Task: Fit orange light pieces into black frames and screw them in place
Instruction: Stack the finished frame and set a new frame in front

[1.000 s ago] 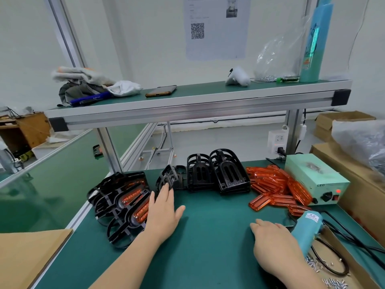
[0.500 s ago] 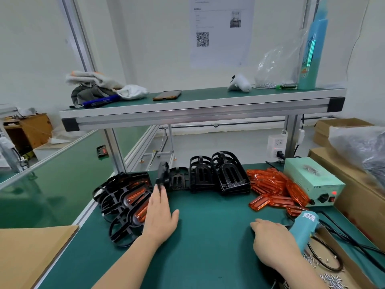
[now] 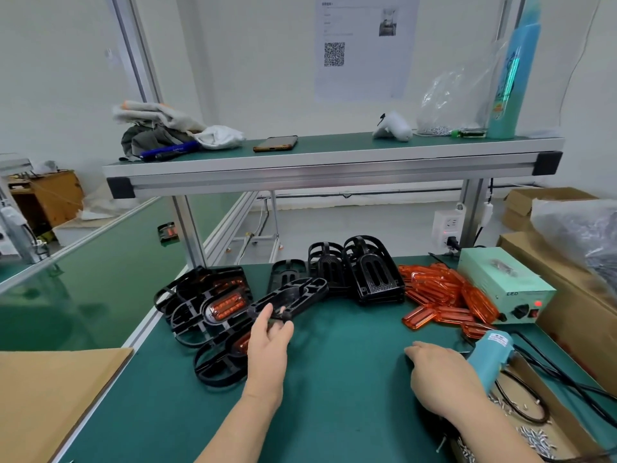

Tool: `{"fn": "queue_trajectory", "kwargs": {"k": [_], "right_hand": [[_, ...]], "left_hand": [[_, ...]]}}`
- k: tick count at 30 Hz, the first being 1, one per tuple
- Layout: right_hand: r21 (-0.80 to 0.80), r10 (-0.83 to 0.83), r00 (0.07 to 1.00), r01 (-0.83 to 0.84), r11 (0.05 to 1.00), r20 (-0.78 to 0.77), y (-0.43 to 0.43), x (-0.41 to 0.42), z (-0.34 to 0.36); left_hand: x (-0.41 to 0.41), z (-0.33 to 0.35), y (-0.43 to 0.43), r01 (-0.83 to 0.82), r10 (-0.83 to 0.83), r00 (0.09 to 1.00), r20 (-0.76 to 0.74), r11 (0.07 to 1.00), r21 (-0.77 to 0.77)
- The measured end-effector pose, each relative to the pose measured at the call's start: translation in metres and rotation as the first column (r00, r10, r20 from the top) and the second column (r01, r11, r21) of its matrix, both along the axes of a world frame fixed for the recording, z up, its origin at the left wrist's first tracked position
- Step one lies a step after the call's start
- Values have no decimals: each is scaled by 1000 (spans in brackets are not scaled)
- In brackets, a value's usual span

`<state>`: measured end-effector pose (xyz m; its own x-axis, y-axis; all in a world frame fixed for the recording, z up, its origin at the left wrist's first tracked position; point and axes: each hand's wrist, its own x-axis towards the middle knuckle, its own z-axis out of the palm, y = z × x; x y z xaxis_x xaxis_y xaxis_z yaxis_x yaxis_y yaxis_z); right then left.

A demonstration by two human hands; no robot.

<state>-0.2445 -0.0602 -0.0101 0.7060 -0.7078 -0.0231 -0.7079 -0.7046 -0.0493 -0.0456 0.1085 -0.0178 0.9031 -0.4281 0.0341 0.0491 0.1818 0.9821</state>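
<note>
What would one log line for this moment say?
left hand: holds black frame | right hand: rests on table | orange pieces: loose pile

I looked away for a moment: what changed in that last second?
The left hand, flat before, pinched a frame from the row and drew it nearer. The right hand stayed on the table beside the screwdriver; the orange pieces lay untouched.

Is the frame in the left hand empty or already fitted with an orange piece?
Empty: the black frame pinched by the left hand shows only black ribs and open slots, no orange.
</note>
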Motion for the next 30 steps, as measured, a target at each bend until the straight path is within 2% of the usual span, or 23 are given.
{"fn": "queue_trajectory", "kwargs": {"k": [3, 6, 9, 11, 14, 17, 21, 25, 30], "right_hand": [[7, 33, 999, -33, 999, 19, 1, 1, 7], [70, 85, 982, -98, 993, 171, 7, 4, 21], [313, -31, 925, -97, 945, 380, 27, 12, 37], [461, -130, 909, -74, 885, 396, 40, 18, 41], [555, -213, 899, -39, 831, 382, 50, 24, 37], [642, -309, 882, 10, 767, 356, 57, 29, 27], [610, -288, 897, 26, 792, 335, 54, 38, 19], [480, -107, 948, -53, 875, 300, 43, 43, 21], [391, 85, 975, -162, 906, 206, 34, 46, 19]], "left_hand": [[-35, -6, 15, 79, -89, 991, -96, 992, -101], [-73, -17, 27, 136, -153, 978, -140, 983, -127], [-104, -28, 34, 170, -187, 971, -150, 978, -119], [-120, -31, 37, 202, -218, 962, -162, 973, -110], [-135, -28, 44, 201, -226, 954, -194, 969, -141], [-144, -23, 49, 213, -227, 957, -183, 972, -94], [-158, -19, 56, 299, -287, 950, -120, 949, 99], [-162, -11, 65, 314, -337, 941, 15, 891, 329], [-140, 10, 58, 193, -257, 957, 138, 914, 358]]}}
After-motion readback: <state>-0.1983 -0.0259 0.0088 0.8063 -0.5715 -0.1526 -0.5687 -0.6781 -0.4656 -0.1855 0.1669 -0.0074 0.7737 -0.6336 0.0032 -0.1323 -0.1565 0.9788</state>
